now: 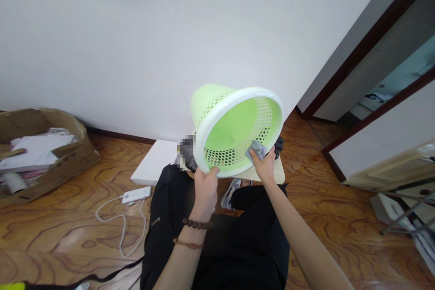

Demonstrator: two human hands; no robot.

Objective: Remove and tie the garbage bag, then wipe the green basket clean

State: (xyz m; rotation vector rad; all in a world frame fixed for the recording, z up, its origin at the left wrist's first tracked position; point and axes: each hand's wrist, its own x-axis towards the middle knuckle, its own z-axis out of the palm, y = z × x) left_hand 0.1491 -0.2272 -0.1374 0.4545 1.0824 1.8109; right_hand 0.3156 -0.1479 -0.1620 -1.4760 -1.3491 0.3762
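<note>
A light green plastic wastebasket (pixel 234 124) with perforated sides and a pale rim is tilted on its side, its mouth facing me. My left hand (pixel 206 186) grips the rim at the lower left, thumb over the edge. At the lower right of the rim, my right hand (pixel 264 163) presses a grey cloth (pixel 257 148) against the inside wall, fingers closed around it. Below the basket shows part of a small pale wooden table (pixel 277 173). Black plastic bags (pixel 279 146) lie on it, partly hidden behind the basket.
A cardboard box (pixel 64 165) of papers stands at left against the wall. A white flat box (pixel 151 161) and a white power bank (pixel 136 195) with a cable lie on the wooden floor. At right are a doorway and a metal-legged rack (pixel 408 215).
</note>
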